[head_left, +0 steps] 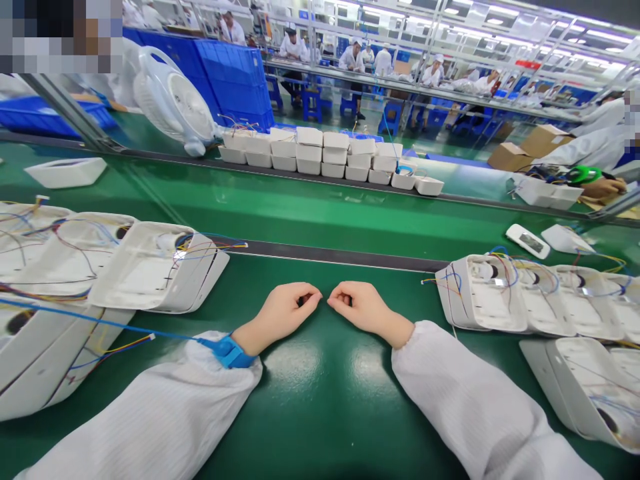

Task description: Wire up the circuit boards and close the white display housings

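My left hand [285,311] is over the green bench [320,413], its fingers curled and the thumb and fingertips pressed together, with nothing in them. A blue wrist strap [231,352] with a cord circles that wrist. Facing it, fingertips a small gap away, my right hand [363,307] is closed in the same way, also holding nothing. Nearest to my left hand is an open white housing [150,267] with coloured wires, at the end of a row. To the right of my right hand lies another row of white housings [480,300] with wires.
More housings fill the lower left [65,373] and lower right [575,380]. Beyond a dark rail [320,256], white casings [309,151] stand stacked along a green belt [300,210]. A white fan [175,100] is at the back left. At the far right is another person's hand [603,189].
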{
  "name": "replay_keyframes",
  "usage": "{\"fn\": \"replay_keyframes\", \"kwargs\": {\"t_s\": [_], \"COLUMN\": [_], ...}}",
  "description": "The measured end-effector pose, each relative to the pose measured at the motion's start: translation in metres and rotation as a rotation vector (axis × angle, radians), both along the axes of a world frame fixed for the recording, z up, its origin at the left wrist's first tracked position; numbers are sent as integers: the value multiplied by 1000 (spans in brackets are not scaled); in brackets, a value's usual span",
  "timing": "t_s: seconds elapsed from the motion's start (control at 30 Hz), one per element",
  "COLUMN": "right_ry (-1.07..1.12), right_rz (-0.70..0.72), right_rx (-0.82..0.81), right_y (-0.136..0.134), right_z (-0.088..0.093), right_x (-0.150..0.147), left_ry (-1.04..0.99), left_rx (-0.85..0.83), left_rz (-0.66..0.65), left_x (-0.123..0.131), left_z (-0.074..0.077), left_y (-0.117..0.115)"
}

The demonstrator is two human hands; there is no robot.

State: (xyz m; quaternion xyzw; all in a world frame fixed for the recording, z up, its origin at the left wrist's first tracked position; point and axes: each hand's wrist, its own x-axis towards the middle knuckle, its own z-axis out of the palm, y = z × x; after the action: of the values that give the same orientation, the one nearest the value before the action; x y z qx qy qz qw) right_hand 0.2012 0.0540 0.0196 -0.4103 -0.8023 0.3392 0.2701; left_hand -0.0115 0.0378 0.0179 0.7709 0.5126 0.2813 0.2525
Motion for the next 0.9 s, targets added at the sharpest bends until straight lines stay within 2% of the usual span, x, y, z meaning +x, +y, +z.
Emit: {"fn": "replay_keyframes", "kwargs": {"t_s": [0.23, 0.33, 0.4, 0.5, 0.6, 0.73, 0.9], "right_ry": [-3, 5, 10, 74, 149, 87, 71], "right_rz": [-5, -16, -25, -25, 69, 193, 136], "right_rx": [-3, 6, 17, 4, 1, 22, -27], "right_y": [-1, 0, 1, -1, -5, -7, -5], "right_z": [1, 0, -1, -1, 0, -2, -5], "right_x": [-1, -2, -1, 0, 1, 0, -2], "left_ry": [-53, -88, -86, -56, -52, -52, -148], "left_rx": [-12, 31, 96, 155, 159, 161, 68], "left_rz": [8, 14, -47, -221, -300, -205, -116], "left_x": [0, 0, 1, 2, 2, 2, 0], "left_z": [0, 2, 5, 8, 8, 2, -1], "left_y": [-1, -3, -6, -9, -9, -6, -6]}}
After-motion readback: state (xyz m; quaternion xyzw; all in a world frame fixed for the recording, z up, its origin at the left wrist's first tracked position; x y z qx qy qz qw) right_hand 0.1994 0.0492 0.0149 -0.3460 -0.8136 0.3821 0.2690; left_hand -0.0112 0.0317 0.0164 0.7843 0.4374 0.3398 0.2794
